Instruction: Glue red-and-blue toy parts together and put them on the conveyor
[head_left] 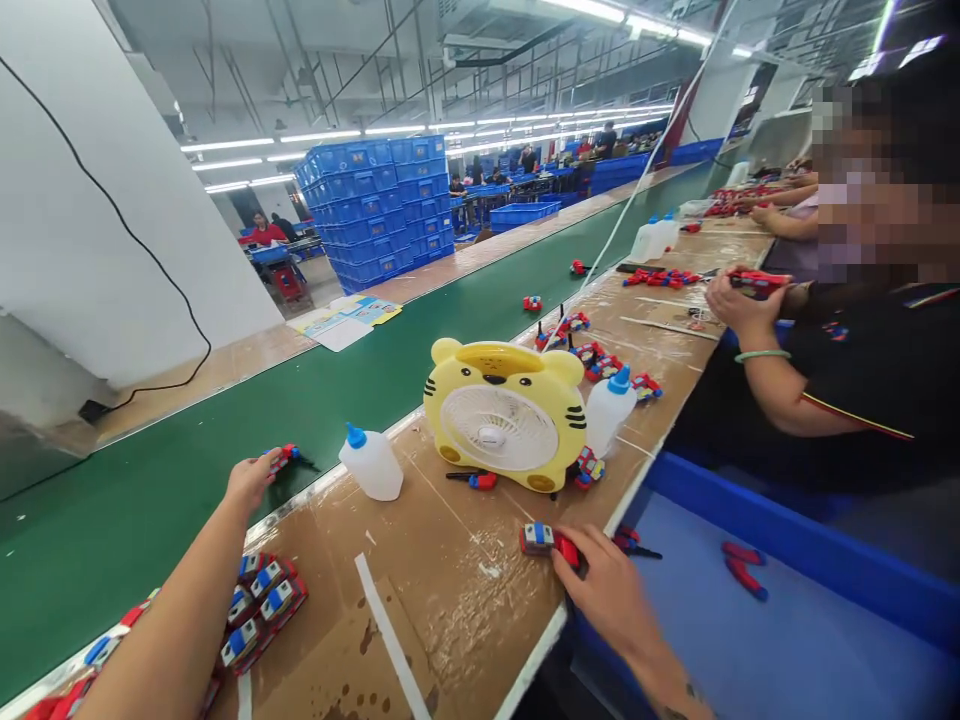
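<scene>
Holding red-and-blue toys point(538, 539) in left fingers point(259, 468) and right fingers point(598, 552) (near the edge of the surface point(457, 580)), could drop one through slack grip.

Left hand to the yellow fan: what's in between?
In the head view, a white blue-capped bottle stands between the left hand and the yellow fan, beyond the red-and-blue piece the hand holds.

No text can be read: the labels on the stacked blue crates point(375, 215), the small mark on the yellow fan's hub point(491, 437) and the print on the sheets point(349, 318) are too small or blurred.
</scene>
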